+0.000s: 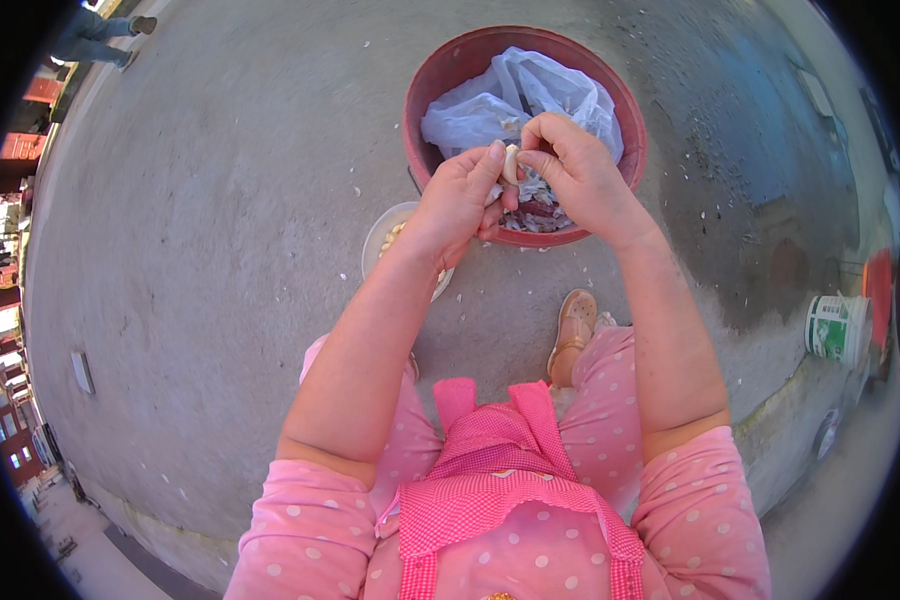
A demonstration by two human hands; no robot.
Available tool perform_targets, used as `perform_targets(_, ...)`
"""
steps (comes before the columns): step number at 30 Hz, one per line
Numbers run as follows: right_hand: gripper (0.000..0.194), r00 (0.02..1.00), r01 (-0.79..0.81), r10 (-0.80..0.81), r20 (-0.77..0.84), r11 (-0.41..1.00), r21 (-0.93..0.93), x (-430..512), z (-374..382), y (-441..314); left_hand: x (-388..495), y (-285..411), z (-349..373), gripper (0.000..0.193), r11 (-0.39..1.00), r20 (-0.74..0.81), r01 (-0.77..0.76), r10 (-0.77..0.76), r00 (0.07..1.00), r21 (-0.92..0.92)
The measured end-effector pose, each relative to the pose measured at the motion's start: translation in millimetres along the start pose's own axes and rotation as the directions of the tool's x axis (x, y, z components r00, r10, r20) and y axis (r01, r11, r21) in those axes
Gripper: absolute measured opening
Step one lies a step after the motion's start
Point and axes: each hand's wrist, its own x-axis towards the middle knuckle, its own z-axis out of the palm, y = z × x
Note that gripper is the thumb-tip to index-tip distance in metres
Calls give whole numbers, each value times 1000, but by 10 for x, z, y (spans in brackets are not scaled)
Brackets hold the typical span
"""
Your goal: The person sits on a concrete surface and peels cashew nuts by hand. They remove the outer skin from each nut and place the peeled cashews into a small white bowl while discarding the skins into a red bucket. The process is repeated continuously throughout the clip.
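Observation:
A garlic clove (510, 165) is pinched upright between the thumb and fingers of my left hand (461, 195), above the near part of a red plastic tub (525, 238). The fingertips of my right hand (581, 169) touch the clove's right side, thumb and forefinger together. Inside the tub lie a crumpled translucent plastic bag (472, 124) and many papery garlic skins (536, 217). Partly hidden under my left forearm, a pale round bowl (375, 232) on the ground holds peeled garlic cloves (391, 236).
Concrete ground (217, 247) with scattered bits of skin surrounds the tub; it looks wet at the right. A white and green bucket (836, 330) stands at the right beside a red object (877, 292). A person's legs (97, 37) show at the top left.

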Motion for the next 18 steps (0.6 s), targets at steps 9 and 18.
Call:
perform_targets(9, 6, 998, 20, -12, -62, 991, 132, -11, 50, -48, 61, 16, 1, 34, 975, -100, 35, -59, 993, -221)
perform_targets(18, 11, 960, -176, 175, -220, 984, 13, 29, 36, 59, 19, 36, -12, 36, 949, 17, 70, -68, 998, -309)
